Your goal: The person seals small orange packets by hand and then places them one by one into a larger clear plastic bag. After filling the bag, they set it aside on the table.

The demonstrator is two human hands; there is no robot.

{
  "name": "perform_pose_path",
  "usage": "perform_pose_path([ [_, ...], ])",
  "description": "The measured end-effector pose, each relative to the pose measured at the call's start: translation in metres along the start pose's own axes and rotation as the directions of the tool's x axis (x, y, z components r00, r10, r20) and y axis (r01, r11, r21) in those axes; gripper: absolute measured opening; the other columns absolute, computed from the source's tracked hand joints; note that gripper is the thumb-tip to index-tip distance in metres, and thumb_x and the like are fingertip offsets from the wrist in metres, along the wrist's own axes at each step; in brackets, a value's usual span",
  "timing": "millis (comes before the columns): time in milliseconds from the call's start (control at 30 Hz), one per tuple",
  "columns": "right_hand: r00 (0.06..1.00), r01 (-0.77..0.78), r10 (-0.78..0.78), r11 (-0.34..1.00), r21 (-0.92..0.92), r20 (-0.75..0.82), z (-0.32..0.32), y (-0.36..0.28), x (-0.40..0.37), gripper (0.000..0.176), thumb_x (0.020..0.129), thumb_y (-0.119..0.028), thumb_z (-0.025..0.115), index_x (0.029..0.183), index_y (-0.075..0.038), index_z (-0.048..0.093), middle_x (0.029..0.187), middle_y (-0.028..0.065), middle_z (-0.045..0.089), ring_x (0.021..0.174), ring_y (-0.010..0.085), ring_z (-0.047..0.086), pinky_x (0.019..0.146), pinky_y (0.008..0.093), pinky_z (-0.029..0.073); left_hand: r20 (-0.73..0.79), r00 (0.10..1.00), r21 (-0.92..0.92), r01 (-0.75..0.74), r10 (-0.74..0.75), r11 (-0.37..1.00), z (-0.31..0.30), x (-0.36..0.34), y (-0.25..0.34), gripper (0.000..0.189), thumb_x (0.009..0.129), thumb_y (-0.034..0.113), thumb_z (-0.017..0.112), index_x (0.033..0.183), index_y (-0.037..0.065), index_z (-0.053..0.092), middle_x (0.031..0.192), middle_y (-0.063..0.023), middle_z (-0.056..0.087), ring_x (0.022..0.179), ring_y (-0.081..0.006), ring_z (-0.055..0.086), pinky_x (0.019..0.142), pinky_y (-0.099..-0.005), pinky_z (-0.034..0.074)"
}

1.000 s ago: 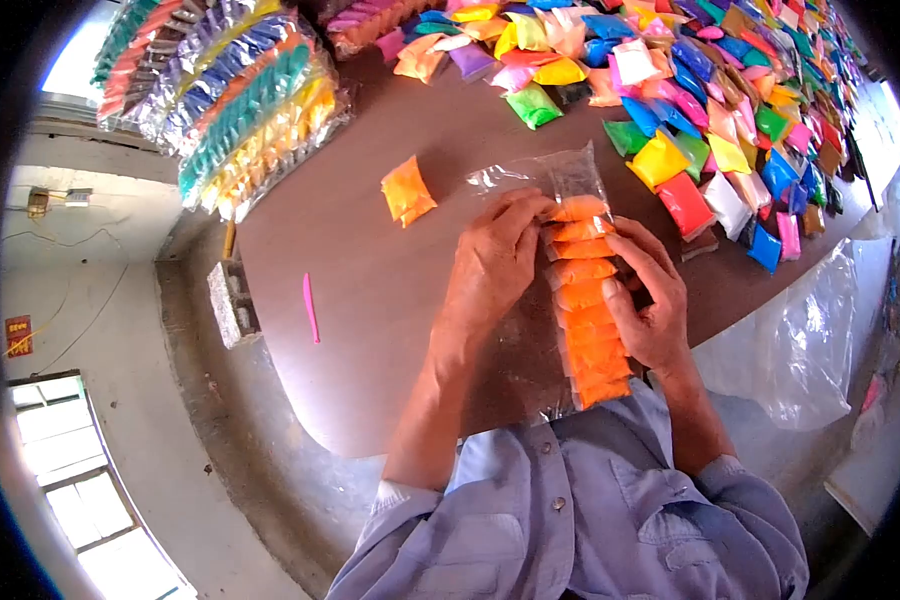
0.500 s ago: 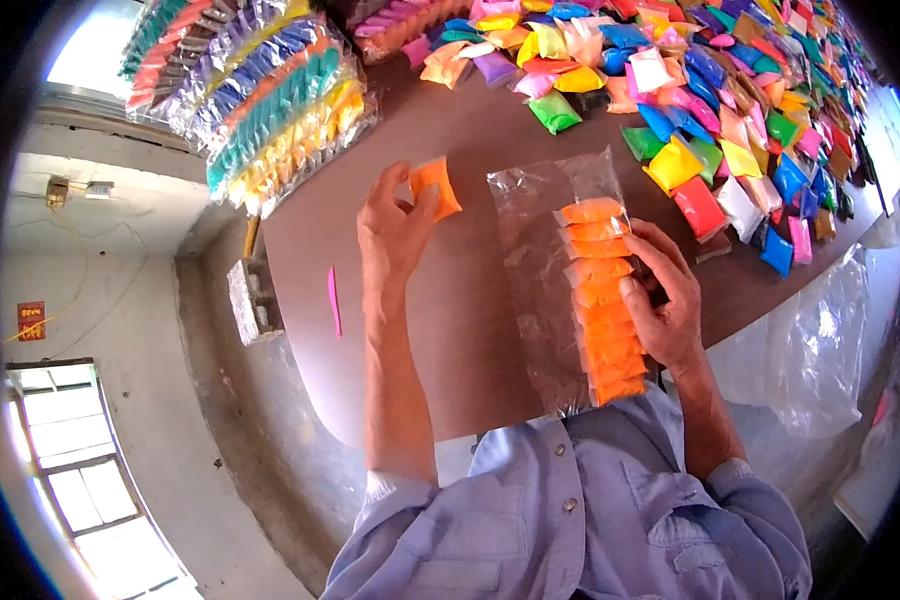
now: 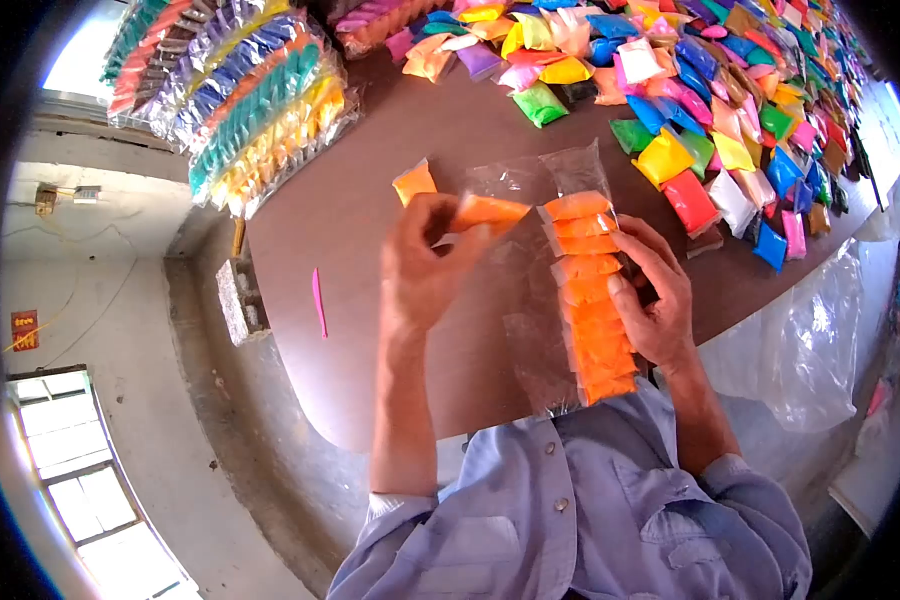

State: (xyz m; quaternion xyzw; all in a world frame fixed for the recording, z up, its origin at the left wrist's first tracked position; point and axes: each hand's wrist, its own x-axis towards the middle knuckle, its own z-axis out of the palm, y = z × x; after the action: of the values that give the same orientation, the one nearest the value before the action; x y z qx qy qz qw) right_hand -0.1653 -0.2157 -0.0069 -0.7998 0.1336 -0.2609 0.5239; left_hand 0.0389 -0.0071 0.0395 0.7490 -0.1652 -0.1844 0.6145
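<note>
My left hand (image 3: 425, 255) is closed in a pinch on a small orange packet (image 3: 494, 212), held just left of the row. Beyond its fingers, another orange packet (image 3: 413, 182) shows above the tabletop. My right hand (image 3: 658, 285) grips the right side of a row of orange packets (image 3: 592, 290), thumb and fingers at its upper half. These packets lie stacked one over another toward my body. A clear plastic bag (image 3: 540, 345) spreads along the left side of the row and past its far end.
A pink stick (image 3: 319, 302) lies on the brown table (image 3: 470, 385) at left. Bagged rows of coloured packets (image 3: 260, 130) are at the far left. A heap of loose coloured packets (image 3: 715, 120) covers the far right. Clear plastic (image 3: 805, 340) hangs beyond the right edge.
My left hand has moved right and toward me, now pinching an orange packet close to the row. An orange packet stays where that hand was. My right hand keeps its grip; the view shifted slightly.
</note>
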Motion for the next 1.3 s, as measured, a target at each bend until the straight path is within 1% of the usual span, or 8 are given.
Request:
perform_pose_path([
  [233,1.000,-0.001,0.001,1.000,0.006,-0.003,0.000,-0.003,0.001,0.044,0.095,-0.001,0.073,0.139,0.001,0.070,0.148,0.0208,0.065,0.135,0.0349,0.067,0.113,0.0416,0.054,0.060,0.975,0.223,-0.224,0.216,0.949,0.052,0.015,-0.007,0.017,0.096,-0.001,0.078,0.111,-0.001,0.071,0.105,-0.0065,0.077,0.093,-0.0137,0.075,0.084,-0.0290,0.062],
  [433,0.998,-0.065,0.066,0.995,0.073,-0.004,0.000,-0.006,0.001,0.044,0.095,-0.001,0.074,0.138,0.002,0.070,0.147,0.0211,0.066,0.133,0.0337,0.068,0.110,0.0404,0.056,0.123,0.974,-0.160,-0.168,0.188,0.973,0.055,0.020,-0.021,0.017,0.097,-0.002,0.078,0.113,0.000,0.072,0.109,-0.0053,0.077,0.099,-0.0123,0.073,0.088,-0.0276,0.060],
  [533,1.000,-0.005,0.005,0.999,0.032,-0.011,-0.001,-0.004,0.002,0.043,0.094,-0.001,0.074,0.137,0.003,0.070,0.146,0.0218,0.066,0.132,0.0339,0.068,0.110,0.0401,0.056,0.167,0.973,-0.072,-0.148,0.158,0.986,0.058,0.022,-0.025,0.022,0.095,-0.004,0.078,0.115,0.001,0.072,0.111,-0.0080,0.077,0.098,-0.0159,0.074,0.088,-0.0298,0.059],
  [600,1.000,0.009,-0.009,1.000,0.014,-0.006,-0.001,-0.004,0.002,0.042,0.094,0.000,0.074,0.136,0.003,0.071,0.145,0.0223,0.066,0.132,0.0344,0.069,0.110,0.0400,0.055,0.128,0.958,0.334,-0.287,0.258,0.898,0.057,0.021,-0.021,0.023,0.093,-0.005,0.077,0.115,0.003,0.074,0.114,-0.0117,0.077,0.095,-0.0234,0.075,0.085,-0.0335,0.059],
  [700,1.000,-0.003,0.003,1.000,0.028,-0.006,0.000,-0.005,0.002,0.044,0.093,0.000,0.074,0.136,0.003,0.070,0.145,0.0226,0.066,0.132,0.0349,0.068,0.111,0.0404,0.055,0.151,0.920,0.400,-0.390,0.360,0.829,0.059,0.024,-0.017,0.024,0.091,-0.004,0.075,0.114,0.004,0.076,0.115,-0.0141,0.077,0.096,-0.0326,0.075,0.084,-0.0380,0.060],
  [833,1.000,0.004,-0.003,1.000,0.015,-0.004,-0.001,-0.005,0.003,0.044,0.093,-0.001,0.074,0.137,0.003,0.070,0.145,0.0230,0.066,0.132,0.0359,0.068,0.111,0.0415,0.054,0.190,0.933,0.321,-0.353,0.305,0.879,0.066,0.031,-0.008,0.026,0.090,-0.008,0.075,0.115,0.000,0.077,0.116,-0.0146,0.078,0.100,-0.0265,0.078,0.089,-0.0342,0.061],
  [1200,1.000,0.005,-0.005,0.999,-0.037,0.004,-0.001,-0.002,0.002,0.044,0.093,-0.003,0.074,0.137,0.002,0.070,0.146,0.0227,0.066,0.133,0.0373,0.068,0.112,0.0433,0.054,0.256,0.864,0.418,-0.503,0.434,0.756,0.072,0.038,-0.022,0.026,0.092,-0.006,0.072,0.116,0.002,0.077,0.117,-0.0179,0.076,0.106,-0.0381,0.075,0.091,-0.0416,0.060],
  [1300,1.000,-0.012,0.012,1.000,-0.019,-0.009,0.001,0.001,0.000,0.044,0.093,-0.002,0.075,0.137,0.002,0.070,0.145,0.0224,0.067,0.132,0.0372,0.068,0.111,0.0433,0.055,0.104,0.898,0.467,-0.424,0.428,0.776,0.067,0.026,-0.016,0.027,0.093,-0.002,0.074,0.119,0.003,0.077,0.118,-0.0169,0.076,0.105,-0.0374,0.076,0.090,-0.0426,0.061],
])
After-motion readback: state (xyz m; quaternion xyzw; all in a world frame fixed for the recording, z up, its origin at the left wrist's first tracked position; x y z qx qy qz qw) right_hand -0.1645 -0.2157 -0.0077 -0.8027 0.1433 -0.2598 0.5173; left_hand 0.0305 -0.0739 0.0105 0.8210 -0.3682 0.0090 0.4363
